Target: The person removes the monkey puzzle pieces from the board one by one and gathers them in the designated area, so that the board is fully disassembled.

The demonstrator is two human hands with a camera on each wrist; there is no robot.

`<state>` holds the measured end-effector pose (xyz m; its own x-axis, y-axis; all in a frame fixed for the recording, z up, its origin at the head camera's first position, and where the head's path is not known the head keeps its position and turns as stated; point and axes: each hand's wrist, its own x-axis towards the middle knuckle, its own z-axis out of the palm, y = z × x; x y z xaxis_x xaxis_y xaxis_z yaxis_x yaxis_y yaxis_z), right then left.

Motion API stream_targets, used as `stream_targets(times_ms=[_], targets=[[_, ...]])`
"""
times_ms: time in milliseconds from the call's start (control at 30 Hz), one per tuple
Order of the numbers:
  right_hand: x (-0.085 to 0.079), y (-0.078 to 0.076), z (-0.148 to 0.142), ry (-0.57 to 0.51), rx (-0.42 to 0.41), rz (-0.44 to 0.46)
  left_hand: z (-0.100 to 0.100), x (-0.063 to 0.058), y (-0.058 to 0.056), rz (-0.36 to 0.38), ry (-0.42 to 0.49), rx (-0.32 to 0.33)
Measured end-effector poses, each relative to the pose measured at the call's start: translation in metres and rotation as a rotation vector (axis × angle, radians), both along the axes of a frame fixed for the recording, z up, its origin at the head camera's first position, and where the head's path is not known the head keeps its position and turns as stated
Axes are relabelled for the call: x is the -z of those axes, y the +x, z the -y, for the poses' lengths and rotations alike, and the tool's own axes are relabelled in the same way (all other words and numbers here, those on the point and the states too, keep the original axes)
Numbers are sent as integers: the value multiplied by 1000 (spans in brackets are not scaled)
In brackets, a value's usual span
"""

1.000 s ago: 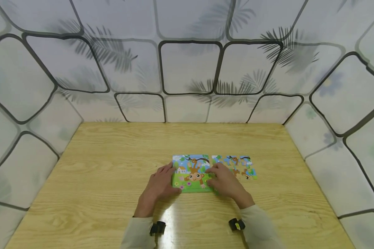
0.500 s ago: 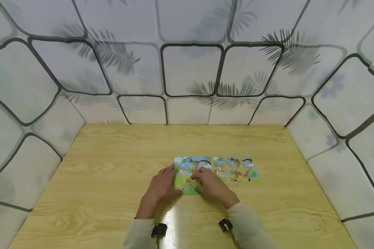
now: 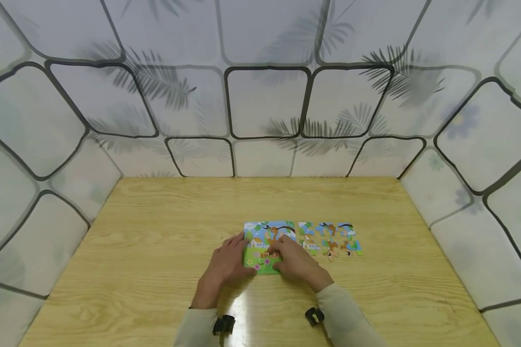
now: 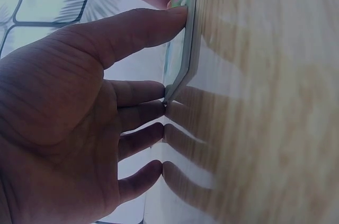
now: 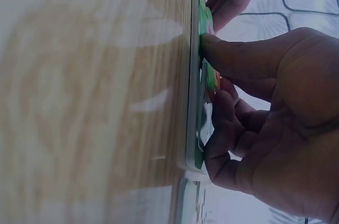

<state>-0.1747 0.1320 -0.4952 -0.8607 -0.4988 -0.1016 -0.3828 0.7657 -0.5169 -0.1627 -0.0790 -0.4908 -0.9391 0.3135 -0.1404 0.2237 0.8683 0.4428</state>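
Note:
A jigsaw puzzle board [image 3: 253, 231] with a monkey, a house and flowers lies flat on the table. My left hand [image 3: 226, 262] rests along its left side, with the fingertips on the tabletop and the thumb [image 4: 159, 23] at the near left corner. Over the board's lower right, my right hand [image 3: 296, 260] pinches a green and orange puzzle piece [image 5: 211, 80] between thumb and fingers. That piece is tipped up from the board in the right wrist view, and a grey patch of backing shows beside it. From the head view, the right fingers hide part of the picture.
Right beside the board lies a second set of puzzle pieces [image 3: 330, 236], spread in rows with gaps between them. The wooden table [image 3: 165, 217] meets patterned walls [image 3: 265, 156] at the back and sides. A dark band sits on each sleeve.
My right hand has moved left from the board's right edge onto its lower part, and it now lifts a piece there. The left hand stays along the left side.

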Motion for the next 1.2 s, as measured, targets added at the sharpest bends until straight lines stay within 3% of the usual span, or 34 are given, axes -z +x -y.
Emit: stream_targets(times_ms=[533,833,1200], targets=[[-2,1,-7,-125,-7,3,-1,2,-2,24,1,-5],[-12,4,-31,-206,102,-12,-1,1,-2,20,-11,-1],[-9,9,-61,-203,187,-49,0,-2,-1,32,11,-5]])
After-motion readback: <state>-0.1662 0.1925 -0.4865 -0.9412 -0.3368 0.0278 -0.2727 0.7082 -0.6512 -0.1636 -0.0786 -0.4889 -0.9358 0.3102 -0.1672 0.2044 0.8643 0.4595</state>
